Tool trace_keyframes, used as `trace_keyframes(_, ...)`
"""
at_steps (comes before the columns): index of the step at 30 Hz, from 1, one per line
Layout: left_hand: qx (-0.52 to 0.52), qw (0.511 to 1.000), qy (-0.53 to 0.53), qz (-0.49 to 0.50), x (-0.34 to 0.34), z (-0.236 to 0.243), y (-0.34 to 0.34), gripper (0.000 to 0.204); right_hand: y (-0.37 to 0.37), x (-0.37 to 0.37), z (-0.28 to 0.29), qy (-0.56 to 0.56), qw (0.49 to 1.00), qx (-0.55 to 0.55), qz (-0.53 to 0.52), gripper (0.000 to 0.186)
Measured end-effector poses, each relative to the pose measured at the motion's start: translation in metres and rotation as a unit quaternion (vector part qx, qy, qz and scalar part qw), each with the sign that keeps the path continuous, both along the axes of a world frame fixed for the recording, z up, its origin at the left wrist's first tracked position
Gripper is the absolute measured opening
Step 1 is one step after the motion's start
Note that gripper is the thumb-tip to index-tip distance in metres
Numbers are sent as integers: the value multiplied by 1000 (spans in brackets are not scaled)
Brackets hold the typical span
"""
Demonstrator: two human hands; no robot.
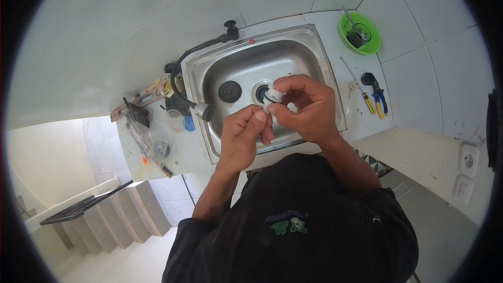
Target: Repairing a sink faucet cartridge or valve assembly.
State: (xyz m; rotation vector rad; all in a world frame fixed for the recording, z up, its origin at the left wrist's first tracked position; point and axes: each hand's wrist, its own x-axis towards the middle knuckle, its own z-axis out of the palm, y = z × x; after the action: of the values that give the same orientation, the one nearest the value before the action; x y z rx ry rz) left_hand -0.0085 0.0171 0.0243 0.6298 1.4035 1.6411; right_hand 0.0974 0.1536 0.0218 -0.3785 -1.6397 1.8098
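Above the sink [293, 65], the left hand [242, 133] and the right hand [313, 107] pinched a white fitting [273, 95] together, probably to control it finely.

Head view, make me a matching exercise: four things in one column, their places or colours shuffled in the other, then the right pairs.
1. White fitting
2. Round black disc
3. Bowl
4. Pliers-like tool

A. In the sink
B. Right of the screwdriver
C. Between the left hand and right hand
D. Bright green

Pairs: 1-C, 2-A, 3-D, 4-B.
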Motion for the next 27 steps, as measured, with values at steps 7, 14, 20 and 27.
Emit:
trace_keyframes(7, -33, 999, -35, 4, 1, 6, 0, 19, 1, 1, 1, 2, 1000, -4, 2, 29)
trace_keyframes(14, -44, 825, 540, 161, 17, 8, 6, 19, -2, -6, 3, 34, 998, 8, -47, 25)
trace_keyframes(20, 1, 917, 379, 124, 9, -2, 11, 33, 3, 2, 17, 32, 932, 357, -60, 34)
trace_keyframes(27, 73, 922, 348, 151, 8, -15, 6, 39, 0, -1, 16, 59, 928, 364, -50, 39)
